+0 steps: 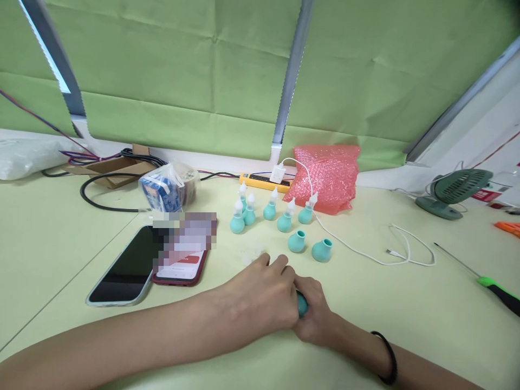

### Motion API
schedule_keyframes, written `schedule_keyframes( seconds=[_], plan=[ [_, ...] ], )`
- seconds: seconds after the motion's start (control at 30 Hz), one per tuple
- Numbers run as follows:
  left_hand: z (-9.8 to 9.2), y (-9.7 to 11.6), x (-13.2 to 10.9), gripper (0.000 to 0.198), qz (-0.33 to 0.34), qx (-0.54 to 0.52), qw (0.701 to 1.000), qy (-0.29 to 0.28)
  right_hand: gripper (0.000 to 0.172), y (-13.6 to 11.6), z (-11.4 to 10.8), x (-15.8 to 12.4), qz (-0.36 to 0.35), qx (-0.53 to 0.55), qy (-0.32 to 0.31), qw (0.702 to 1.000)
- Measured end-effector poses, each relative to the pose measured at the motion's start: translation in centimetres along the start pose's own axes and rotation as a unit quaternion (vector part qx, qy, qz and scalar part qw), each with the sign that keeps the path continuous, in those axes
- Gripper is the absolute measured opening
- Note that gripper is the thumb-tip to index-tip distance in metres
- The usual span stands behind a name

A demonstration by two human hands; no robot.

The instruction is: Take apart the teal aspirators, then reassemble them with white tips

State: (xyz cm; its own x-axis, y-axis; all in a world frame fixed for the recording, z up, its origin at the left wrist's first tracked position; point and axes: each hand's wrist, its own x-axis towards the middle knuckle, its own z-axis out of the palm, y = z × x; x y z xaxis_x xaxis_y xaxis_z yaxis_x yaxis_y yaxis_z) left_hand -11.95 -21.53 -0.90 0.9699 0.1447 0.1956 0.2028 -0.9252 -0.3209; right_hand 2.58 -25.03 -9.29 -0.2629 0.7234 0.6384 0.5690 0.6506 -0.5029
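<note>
**Worktop (377,303) in pale yellow-green, one glossy, rounded teal bulb (301,305) clasped at lower centre**

Pink-red bubble-wrap pouch (325,181) leans at upper right of centre, pushed to the back, which seems to leave the front for the hands. Left of centre lie a black-screened phone in a pale case (124,265) and a phone in a dark red case (193,262), side by side.

Both grips meet at lower centre. The right hand (314,317) is curled round the glossy bulb, apparently to steady it; the left hand (270,292) presses close from the other side, knuckles up, and I cannot tell what its fingers hold. The bulb sits between the two, only a sliver showing beside the right thumb.

Mid-frame, six teal bulbs with clear pointed tips (237,223) stand upright, bases down, probably because the broad bottoms keep them steady. Two tipless teal bulbs (322,251) sit nearer the hands, mouths uppermost. Small translucent pieces (252,254), too faint to identify, lie just beyond the left hand.
</note>
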Motion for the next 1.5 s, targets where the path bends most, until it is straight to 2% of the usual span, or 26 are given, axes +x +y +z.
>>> schedule_keyframes(
  seconds=[0.2,0.4,0.63,0.9,1.07,1.17,1.27,1.5],
  plan=[
    [0.7,0.6,-0.1,0.012,0.029,0.003,1.000,-0.002,0.015,0.1,0.3,0.1,0.006,0.003,0.017,1.000],
    [1.8,0.9,-0.3,0.013,0.011,-0.006,1.000,0.010,0.015,-0.1,0.3,0.2,0.023,-0.013,0.016,1.000],
    [1.2,1.1,-0.1,0.018,0.020,-0.008,1.000,0.017,0.012,0.0,0.4,0.2,0.046,-0.017,0.009,0.999],
    [1.3,0.9,0.0,0.014,0.018,0.007,0.999,0.027,0.014,-0.1,0.3,0.2,0.042,-0.020,0.003,0.999],
    [1.1,0.9,0.1,0.016,0.021,-0.015,1.000,-0.012,0.014,-0.2,0.3,0.2,-0.002,-0.039,-0.003,0.999],
    [0.9,1.3,0.3,0.019,-0.012,-0.014,0.999,-0.039,0.013,-0.3,0.3,0.3,-0.008,-0.046,-0.002,0.999],
    [0.9,1.8,0.3,0.020,-0.038,0.009,0.998,-0.039,0.015,-0.3,0.4,0.5,0.002,-0.048,0.009,0.999],
    [1.4,2.5,0.0,0.022,-0.042,0.037,0.997,-0.054,0.018,-0.4,0.6,0.4,-0.003,-0.059,0.014,0.998]
  ],
)
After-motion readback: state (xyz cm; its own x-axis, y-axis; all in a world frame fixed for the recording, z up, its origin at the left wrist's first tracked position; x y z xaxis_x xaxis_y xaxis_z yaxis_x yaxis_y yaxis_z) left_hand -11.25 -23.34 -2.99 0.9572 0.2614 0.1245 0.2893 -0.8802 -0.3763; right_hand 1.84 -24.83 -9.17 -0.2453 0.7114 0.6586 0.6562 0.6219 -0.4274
